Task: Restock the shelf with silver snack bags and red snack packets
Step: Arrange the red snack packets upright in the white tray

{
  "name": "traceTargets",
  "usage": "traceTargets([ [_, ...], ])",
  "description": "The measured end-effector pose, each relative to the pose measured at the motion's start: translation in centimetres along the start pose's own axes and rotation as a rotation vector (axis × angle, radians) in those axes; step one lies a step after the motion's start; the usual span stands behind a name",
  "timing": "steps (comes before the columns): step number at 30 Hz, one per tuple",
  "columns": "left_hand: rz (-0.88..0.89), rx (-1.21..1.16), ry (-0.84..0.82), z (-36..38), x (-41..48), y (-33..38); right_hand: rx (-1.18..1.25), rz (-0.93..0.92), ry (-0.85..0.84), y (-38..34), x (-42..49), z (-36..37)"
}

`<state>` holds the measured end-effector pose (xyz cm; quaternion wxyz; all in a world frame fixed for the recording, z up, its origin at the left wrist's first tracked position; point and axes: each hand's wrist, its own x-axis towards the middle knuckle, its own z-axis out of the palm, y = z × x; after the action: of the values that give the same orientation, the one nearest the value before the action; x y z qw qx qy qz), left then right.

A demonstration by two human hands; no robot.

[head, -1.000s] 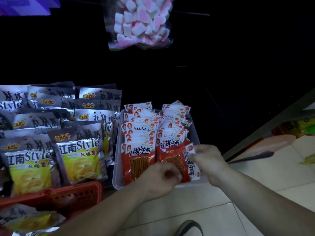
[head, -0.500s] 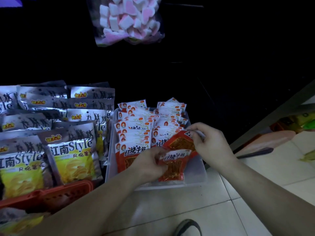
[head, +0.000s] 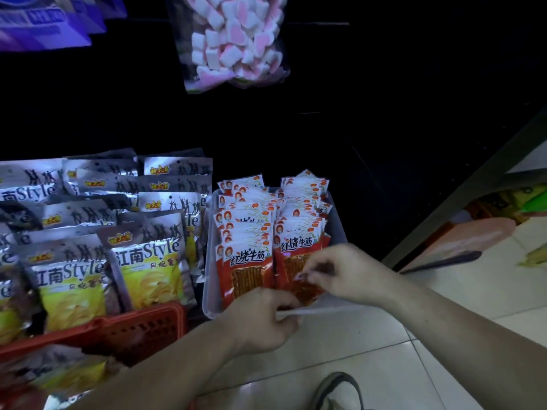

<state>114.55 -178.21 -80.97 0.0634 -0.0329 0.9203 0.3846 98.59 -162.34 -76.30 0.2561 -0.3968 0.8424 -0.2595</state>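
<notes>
A: Where's the packet (head: pixel 307 287)?
B: Front of the tray's (head: pixel 208 291) right row, pinched by the right hand (head: pixel 346 270). The left hand (head: pixel 260 318) curls at the tray's lip; what it holds, I cannot tell.
A: Handling?
B: Probably light, limp, slick film. Pinch the top seam.

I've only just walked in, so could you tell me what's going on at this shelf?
A person is restocking snacks. The left hand and the right hand both pinch one red packet at the front of the right row in a clear tray full of such packets. Silver snack bags stand in rows to the tray's left, with a red basket in front of them. A bag of marshmallows hangs above.
</notes>
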Motion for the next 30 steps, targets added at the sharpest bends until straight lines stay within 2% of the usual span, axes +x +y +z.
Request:
traceTargets([
  [2,-0.028,-0.032,-0.049,-0.1,0.1,-0.1,0.065,0.017,-0.09,0.0,-0.4,1.1],
  [4,-0.073,-0.178,-0.033,-0.3,0.3,-0.3,0.168,0.068,-0.173,-0.2,-0.7,1.2],
  [7,-0.181,-0.299,0.245,-0.4,0.7,-0.9,0.427,0.264,-0.241,0.1,-0.6,1.0],
  [9,-0.207,-0.33,0.33,-0.3,1.0,-1.3,0.492,0.34,-0.273,0.5,-0.1,1.5],
  [13,-0.204,-0.372,0.081,0.2,1.4,-2.2,0.337,0.298,-0.282,0.2,0.0,2.0],
  [17,-0.135,-0.338,-0.029,0.1,1.4,-2.2,0.346,0.313,-0.217,1.5,0.2,2.7],
  [20,-0.108,-0.163,0.06,0.3,1.5,-1.8,0.359,0.269,-0.145,1.6,0.3,2.1],
  [22,-0.126,-0.219,0.097,0.2,1.6,-1.6,0.343,0.229,-0.14,1.6,0.3,1.8],
  [24,-0.149,-0.279,-0.042,-0.1,1.7,-1.4,0.315,0.273,-0.222,1.8,-0.1,2.1],
  [26,-0.137,-0.242,-0.139,-0.1,1.6,-1.2,0.289,0.328,-0.297,1.9,-0.6,2.5],
  [27,-0.132,-0.229,-0.119,-0.1,1.6,-1.2,0.305,0.326,-0.295,2.1,-0.7,2.6],
  [30,-0.142,-0.268,0.034,-0.5,2.0,-1.2,0.365,0.258,-0.144,1.8,-0.5,2.3],
])
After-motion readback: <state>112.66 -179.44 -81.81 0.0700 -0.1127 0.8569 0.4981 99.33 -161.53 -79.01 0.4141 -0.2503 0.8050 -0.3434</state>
